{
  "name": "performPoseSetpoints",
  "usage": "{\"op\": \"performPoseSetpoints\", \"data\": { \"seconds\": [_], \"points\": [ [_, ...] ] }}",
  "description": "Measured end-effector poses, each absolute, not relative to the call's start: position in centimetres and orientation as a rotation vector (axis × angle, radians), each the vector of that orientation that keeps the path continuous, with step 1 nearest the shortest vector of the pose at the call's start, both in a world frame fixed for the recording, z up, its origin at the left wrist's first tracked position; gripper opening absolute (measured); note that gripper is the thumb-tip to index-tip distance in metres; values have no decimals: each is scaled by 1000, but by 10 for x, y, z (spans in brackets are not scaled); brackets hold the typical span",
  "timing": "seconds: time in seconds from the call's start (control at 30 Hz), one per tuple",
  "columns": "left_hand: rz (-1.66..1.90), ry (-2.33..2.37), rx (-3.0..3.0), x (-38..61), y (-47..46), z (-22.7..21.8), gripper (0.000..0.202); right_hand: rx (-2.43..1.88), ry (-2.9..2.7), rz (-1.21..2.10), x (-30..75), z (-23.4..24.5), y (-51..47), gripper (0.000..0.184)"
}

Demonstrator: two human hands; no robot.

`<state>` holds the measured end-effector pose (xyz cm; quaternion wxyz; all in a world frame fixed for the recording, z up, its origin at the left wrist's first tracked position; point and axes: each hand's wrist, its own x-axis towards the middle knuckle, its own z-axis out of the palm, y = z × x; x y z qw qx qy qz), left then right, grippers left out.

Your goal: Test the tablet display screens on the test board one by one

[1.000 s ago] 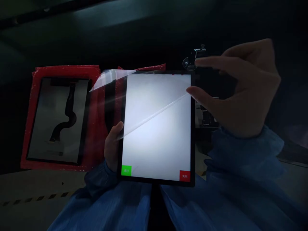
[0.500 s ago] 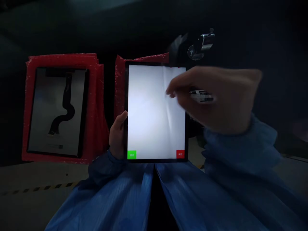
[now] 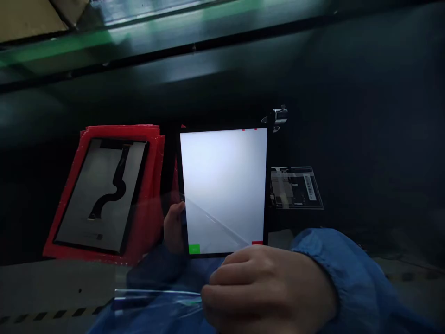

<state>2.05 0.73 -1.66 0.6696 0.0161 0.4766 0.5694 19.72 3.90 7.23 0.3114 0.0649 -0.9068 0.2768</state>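
Observation:
A lit display panel (image 3: 225, 185) glows white in the middle of the head view, with a green box at its lower left and a red one at its lower right. My left hand (image 3: 174, 227) grips its left edge, thumb at the front. In front of the lower right corner, my right hand (image 3: 264, 287) is closed on a clear plastic film (image 3: 158, 297). The film stretches left from my fingers, and a diagonal fold of it crosses the lower part of the screen. Where the film still touches the panel, I cannot tell.
To the left, another display panel (image 3: 100, 195) with a black flex cable lies face down on red wrap sheets (image 3: 153, 185). A circuit board (image 3: 295, 188) under clear cover lies right of the lit panel. Behind it stands a shiny metal clip (image 3: 278, 118). Cardboard (image 3: 31, 18) shows top left.
My right hand has moved down and toward me from the screen's upper right, drawing the clear film diagonally across the panel. The camera view has tilted up. My left hand keeps its hold.

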Motion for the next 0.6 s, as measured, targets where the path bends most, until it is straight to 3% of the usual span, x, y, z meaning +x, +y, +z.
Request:
{"op": "performPoseSetpoints", "data": {
  "seconds": [0.27,0.43,0.6],
  "points": [
    [1381,1299,206,-4,-5,-24,30,293,-2447,854,197,68,39,12],
    [1238,1373,384,-15,-9,-9,43,331,-2491,866,195,66,38,15],
    [1194,1365,480,-11,-12,-8,25,366,-2528,841,192,63,38,12]
  ]
}}
